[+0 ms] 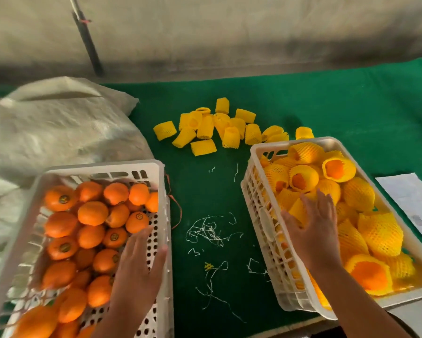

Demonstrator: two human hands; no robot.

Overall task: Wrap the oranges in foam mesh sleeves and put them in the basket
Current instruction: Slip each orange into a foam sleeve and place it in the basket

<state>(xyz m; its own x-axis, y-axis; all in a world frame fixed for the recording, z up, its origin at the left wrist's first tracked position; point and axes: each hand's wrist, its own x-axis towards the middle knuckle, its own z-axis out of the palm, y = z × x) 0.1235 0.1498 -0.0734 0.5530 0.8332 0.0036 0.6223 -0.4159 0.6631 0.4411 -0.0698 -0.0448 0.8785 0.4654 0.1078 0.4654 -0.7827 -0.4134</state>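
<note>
smooth bare oranges [93,213] fill the perforated white crate [102,170] at the bench's [351,106] near left corner; the left hand [138,267] lies flat, fingers spread, inside it. the right hand [313,228], spread wide and empty, rests over netted wrapped oranges [358,193] in the slatted basket [261,213] near the right edge. loose yellow foam mesh sleeves [229,128] and thread scraps [210,231] litter the green felt between
</note>
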